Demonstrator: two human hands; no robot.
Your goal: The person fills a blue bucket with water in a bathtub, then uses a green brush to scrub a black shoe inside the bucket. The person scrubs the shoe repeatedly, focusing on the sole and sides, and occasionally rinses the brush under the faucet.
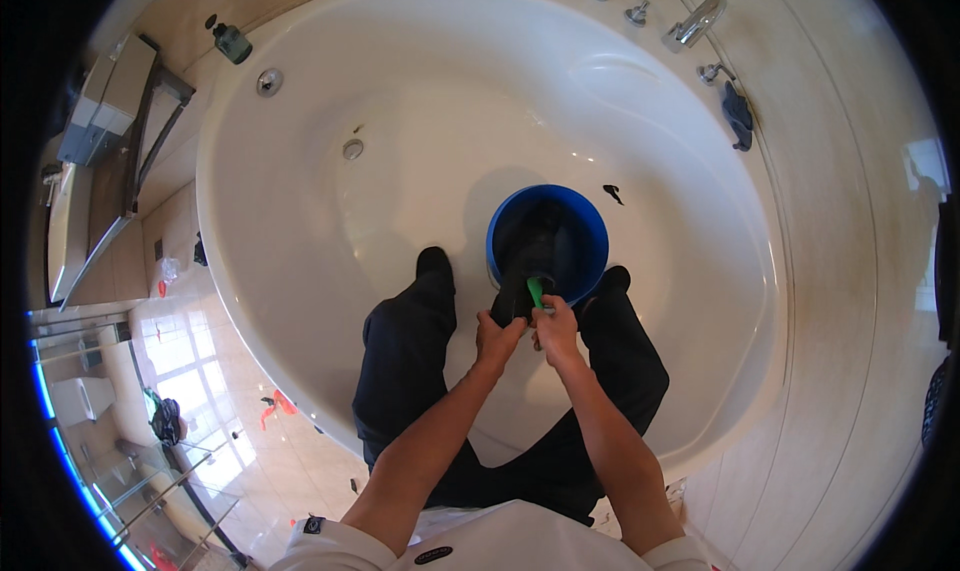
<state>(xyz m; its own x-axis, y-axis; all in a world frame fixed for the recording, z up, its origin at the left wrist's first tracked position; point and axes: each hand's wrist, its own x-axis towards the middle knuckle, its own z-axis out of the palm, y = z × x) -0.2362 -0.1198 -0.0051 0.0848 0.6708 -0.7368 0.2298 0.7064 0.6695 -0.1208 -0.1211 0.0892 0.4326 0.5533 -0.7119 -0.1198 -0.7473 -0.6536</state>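
Observation:
A blue bucket [595, 229] stands in a white bathtub [450, 53], between my lower legs. Dark material lies in it, and a length of black cloth [510, 293] hangs over its near rim. My left hand [499, 340] grips the near end of this cloth. My right hand [556, 329], just beside it, is closed around a green-handled tool, probably a brush [535, 292], which rests against the cloth at the rim. The working end of the tool is hidden. What lies deep in the bucket is too dark to make out.
A small black scrap [613, 194] lies right of the bucket. The drain [352, 148] is at the upper left. A chrome faucet [694, 24], a dark cloth [737, 117] and a pump bottle [230, 42] are on the tub's ledge. Red scraps [277, 406] lie on the tiled floor.

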